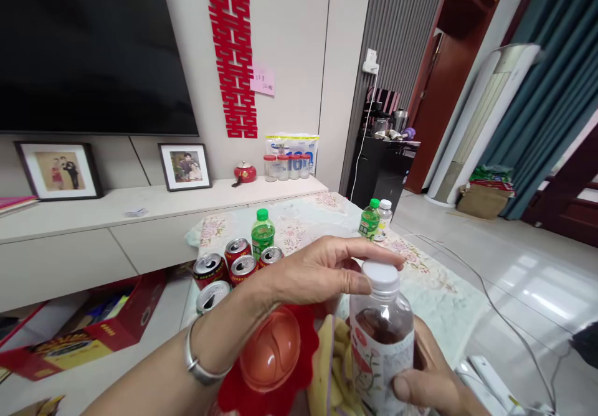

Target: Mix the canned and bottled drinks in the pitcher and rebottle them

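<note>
My right hand [432, 378] is wrapped round a clear bottle of dark drink [380, 341] with a flowered label, held upright low in the middle of the view. My left hand [322, 269], a silver bangle on its wrist, reaches across from the left and its thumb and fingers pinch the bottle's white cap [380, 276]. Under my left forearm lie a red plastic flower-shaped dish [271, 357] and a yellow cloth [334, 366].
On the floral tablecloth [434, 291] stand several red cans [233, 263], a green bottle [262, 232], and two more bottles [376, 218] at the far edge. Behind are a white TV cabinet [93, 229] with framed photos and jars, a red box [88, 335] on the floor, and a cable [504, 316].
</note>
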The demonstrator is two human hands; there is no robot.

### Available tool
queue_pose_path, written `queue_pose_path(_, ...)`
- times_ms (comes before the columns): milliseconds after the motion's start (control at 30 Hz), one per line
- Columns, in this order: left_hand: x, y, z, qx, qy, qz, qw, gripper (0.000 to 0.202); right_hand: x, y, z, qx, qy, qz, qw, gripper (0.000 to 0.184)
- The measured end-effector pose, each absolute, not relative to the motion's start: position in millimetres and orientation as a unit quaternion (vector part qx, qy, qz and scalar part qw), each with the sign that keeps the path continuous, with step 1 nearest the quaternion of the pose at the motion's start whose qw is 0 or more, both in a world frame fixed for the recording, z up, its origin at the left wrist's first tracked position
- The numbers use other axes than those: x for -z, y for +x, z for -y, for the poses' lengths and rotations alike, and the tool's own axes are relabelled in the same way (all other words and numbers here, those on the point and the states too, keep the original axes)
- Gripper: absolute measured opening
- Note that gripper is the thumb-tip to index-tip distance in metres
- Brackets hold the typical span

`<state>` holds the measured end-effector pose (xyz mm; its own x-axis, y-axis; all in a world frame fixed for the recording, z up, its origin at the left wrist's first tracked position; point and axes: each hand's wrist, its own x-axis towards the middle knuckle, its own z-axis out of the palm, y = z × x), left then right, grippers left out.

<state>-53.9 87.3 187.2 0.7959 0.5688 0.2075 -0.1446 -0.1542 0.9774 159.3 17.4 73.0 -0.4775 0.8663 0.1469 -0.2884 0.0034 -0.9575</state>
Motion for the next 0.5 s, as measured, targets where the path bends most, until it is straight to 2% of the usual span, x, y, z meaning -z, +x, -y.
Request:
queue_pose_path(67, -181, -57, -87, -0.292, 0.694, -0.151, 0.641, 0.037, -67, 156, -16, -0.682, -0.242, 0.540, 0.431, 0.068)
queue_pose_path(233, -166, -67, -79, -0.310, 0.625, -0.179, 0.694, 0.044, -57, 154, -10, -0.671, -0.275, 0.531, 0.439, 0.084)
queue_pose_path(400, -164, -67, -68, -0.342, 0.584, -0.228, 0.700, 0.047, -65, 144, -11, -0.649, -0.278, 0.560, 0.433, 0.076)
queue_pose_path(500, -165, -62, -60, -0.382, 0.590, -0.323, 0.633, 0.054, -72, 136, -14, -0.601, -0.289, 0.605, 0.436, 0.070)
